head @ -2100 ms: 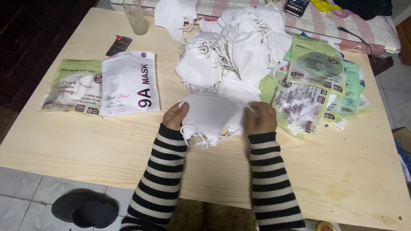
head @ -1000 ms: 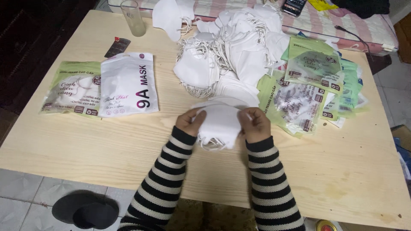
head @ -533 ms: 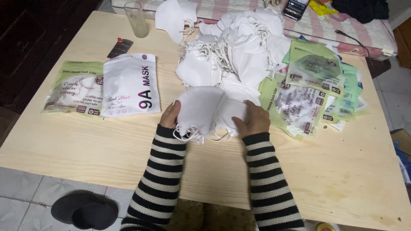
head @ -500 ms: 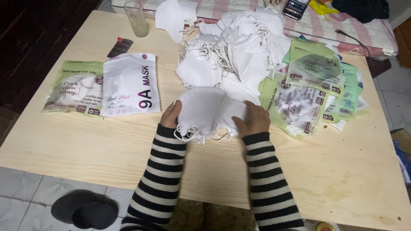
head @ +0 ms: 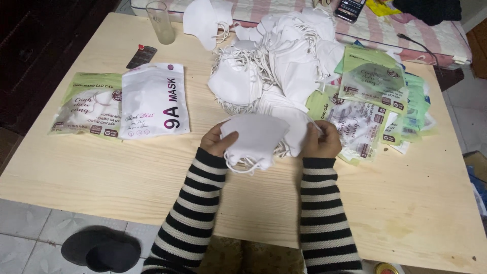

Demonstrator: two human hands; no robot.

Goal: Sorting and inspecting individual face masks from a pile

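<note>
Currently left hand (head: 219,142) and right hand (head: 320,142) each have a closed grip on a small stack of white masks (head: 258,137), loose mask pile (head: 279,66) beyond the grip, unpacked, two filled pouches (head: 127,104) left of it.

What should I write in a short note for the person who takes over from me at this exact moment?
Left hand and right hand together hold a small stack of white masks just above the wooden table.
A big pile of loose masks lies behind the hands.
Done, by the look: two filled pouches, one green pouch and one white pouch, lie at the left.
Left: the stack in hand is not in a pouch; more green pouches lie at the right.
</note>
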